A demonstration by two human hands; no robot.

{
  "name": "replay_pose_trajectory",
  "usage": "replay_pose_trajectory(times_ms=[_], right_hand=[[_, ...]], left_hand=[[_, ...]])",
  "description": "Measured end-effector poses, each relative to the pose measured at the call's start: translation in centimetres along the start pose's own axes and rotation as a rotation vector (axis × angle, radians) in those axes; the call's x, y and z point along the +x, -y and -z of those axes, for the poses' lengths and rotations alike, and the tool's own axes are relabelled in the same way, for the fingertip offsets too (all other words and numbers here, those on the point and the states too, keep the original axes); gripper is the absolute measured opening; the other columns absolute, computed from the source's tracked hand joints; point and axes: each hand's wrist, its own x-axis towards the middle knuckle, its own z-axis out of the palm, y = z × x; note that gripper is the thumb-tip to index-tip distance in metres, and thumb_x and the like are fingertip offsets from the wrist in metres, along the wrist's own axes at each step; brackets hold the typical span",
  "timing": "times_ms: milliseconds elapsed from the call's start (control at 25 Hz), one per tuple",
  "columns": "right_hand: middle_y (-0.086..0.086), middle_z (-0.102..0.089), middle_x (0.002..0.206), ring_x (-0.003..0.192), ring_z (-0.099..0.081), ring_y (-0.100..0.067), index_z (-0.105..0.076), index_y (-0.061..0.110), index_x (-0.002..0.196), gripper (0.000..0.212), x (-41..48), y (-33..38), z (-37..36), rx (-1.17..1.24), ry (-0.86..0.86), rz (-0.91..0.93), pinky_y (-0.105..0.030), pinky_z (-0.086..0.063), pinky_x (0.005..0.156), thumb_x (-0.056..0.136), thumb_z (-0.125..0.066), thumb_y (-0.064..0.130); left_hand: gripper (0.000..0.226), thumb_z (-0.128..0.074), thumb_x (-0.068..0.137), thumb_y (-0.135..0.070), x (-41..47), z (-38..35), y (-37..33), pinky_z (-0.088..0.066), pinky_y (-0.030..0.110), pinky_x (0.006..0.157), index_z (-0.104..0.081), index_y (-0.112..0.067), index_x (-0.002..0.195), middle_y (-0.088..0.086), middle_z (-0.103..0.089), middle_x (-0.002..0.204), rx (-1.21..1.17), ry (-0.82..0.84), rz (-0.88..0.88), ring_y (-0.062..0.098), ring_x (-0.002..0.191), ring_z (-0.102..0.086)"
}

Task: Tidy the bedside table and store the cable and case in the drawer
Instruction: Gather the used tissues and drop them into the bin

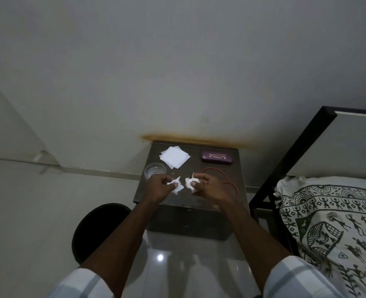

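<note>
My left hand [160, 186] pinches 1 crumpled tissue [176, 186], my right hand [207, 186] grips another wad [190, 183], near the tabletop's [199, 171] front edge.

I see a dim room with a plain pale wall [177, 72] ahead, marked by a rusty brown stain [190, 139] low down. On my right stands a bed with a black metal frame [285, 151] and a pale headboard panel [336, 147]; a pillow [332, 222] printed with dark tribal figures lies on it. The glossy floor tiles [177, 265] reflect one small bright light [160, 257]. A round black bin [96, 229] sits at lower left.
</note>
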Motion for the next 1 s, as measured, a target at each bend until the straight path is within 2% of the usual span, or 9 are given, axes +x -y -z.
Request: replay_pose_trajectory(times_ms=[80, 200, 360, 480, 600, 720, 800, 880, 1000], right_hand=[[-0.017, -0.069, 0.100, 0.075, -0.068, -0.018, -0.066, 0.001, 0.109, 0.022, -0.7, 0.1, -3.4, -0.001, 0.102, 0.019, -0.029, -0.061, 0.067, 0.087, -0.067, -0.004], [-0.026, -0.071, 0.103, 0.084, -0.067, -0.027, -0.070, -0.002, 0.101, 0.015, -1.5, 0.0, -8.0, 0.010, 0.144, 0.045, -0.044, -0.058, 0.085, 0.087, -0.068, 0.000], [-0.016, -0.074, 0.089, 0.075, -0.071, -0.029, -0.066, -0.003, 0.100, 0.011, -1.8, -1.0, -14.1, 0.093, 0.242, -0.037, -0.040, -0.063, 0.072, 0.089, -0.066, 0.000], [-0.016, -0.072, 0.085, 0.073, -0.071, -0.028, -0.066, -0.003, 0.092, 0.004, -1.0, -2.9, -18.9, 0.033, 0.251, 0.013, -0.036, -0.063, 0.066, 0.088, -0.066, -0.004], [-0.020, -0.068, 0.085, 0.072, -0.066, -0.025, -0.066, -0.009, 0.091, 0.006, 1.1, -6.0, -23.7, -0.110, 0.191, 0.092, -0.033, -0.061, 0.064, 0.086, -0.068, -0.005], [-0.011, -0.070, 0.079, 0.072, -0.066, -0.024, -0.070, 0.011, 0.078, 0.003, 3.5, -10.0, -27.6, -0.297, 0.164, 0.212, -0.036, -0.058, 0.068, 0.080, -0.071, 0.008], [0.001, -0.072, 0.083, 0.080, -0.065, -0.014, -0.069, 0.013, 0.077, 0.004, 4.6, -12.0, -29.2, -0.467, 0.170, 0.252, -0.018, -0.053, 0.072, 0.080, -0.069, 0.010], [0.004, -0.069, 0.093, 0.087, -0.059, -0.007, -0.070, 0.009, 0.086, 0.006, 5.7, -14.1, -30.4, -0.625, 0.186, 0.317, -0.004, -0.040, 0.069, 0.084, -0.065, 0.006], [0.002, -0.061, 0.101, 0.090, -0.054, -0.008, -0.068, 0.012, 0.105, 0.016, 7.2, -17.4, -31.2, -0.808, 0.230, 0.417, -0.010, -0.035, 0.072, 0.091, -0.060, 0.009]], left_hand=[[0.014, -0.078, 0.077, -0.013, -1.2, 1.6, 0.0, -0.056, 0.031, 0.066, -0.075, -0.004, 0.086, 0.002, -0.067, 0.069, -0.027, -0.027, 0.012, 0.013, 0.065, -0.062], [0.006, -0.079, 0.074, -0.014, -2.9, 4.8, 0.5, -0.047, 0.011, 0.053, -0.077, -0.012, 0.080, -0.004, -0.069, 0.063, -0.055, -0.055, 0.043, 0.007, 0.060, -0.063], [0.027, -0.081, 0.056, -0.025, -4.3, 10.3, 4.1, -0.060, 0.045, 0.082, -0.080, -0.015, 0.081, 0.014, -0.076, 0.083, -0.210, 0.046, 0.138, 0.029, 0.084, -0.073], [0.035, -0.073, 0.058, -0.022, -5.0, 13.5, 7.3, -0.058, 0.048, 0.086, -0.079, -0.017, 0.092, 0.012, -0.076, 0.091, -0.214, 0.018, 0.183, 0.027, 0.089, -0.073], [0.035, -0.054, 0.089, -0.016, -5.7, 16.2, 11.9, -0.048, 0.035, 0.100, -0.066, -0.017, 0.122, 0.008, -0.069, 0.119, 0.120, -0.096, 0.169, 0.023, 0.109, -0.064], [0.043, -0.037, 0.100, -0.021, -6.5, 18.1, 18.0, -0.036, 0.035, 0.109, -0.044, -0.009, 0.141, 0.011, -0.051, 0.141, 0.469, -0.131, 0.118, 0.025, 0.132, -0.044], [0.048, -0.029, 0.102, -0.024, -7.0, 18.5, 21.3, -0.026, 0.037, 0.116, -0.034, -0.007, 0.147, 0.013, -0.038, 0.152, 0.602, -0.122, 0.122, 0.028, 0.144, -0.027], [0.053, -0.022, 0.101, -0.027, -7.1, 18.8, 23.8, -0.016, 0.038, 0.120, -0.024, -0.006, 0.150, 0.011, -0.024, 0.159, 0.698, -0.124, 0.129, 0.028, 0.149, -0.013], [0.054, -0.023, 0.102, -0.028, -6.6, 18.1, 27.3, -0.013, 0.039, 0.122, -0.019, -0.008, 0.152, 0.009, -0.017, 0.162, 0.743, -0.106, 0.137, 0.025, 0.150, -0.008]])
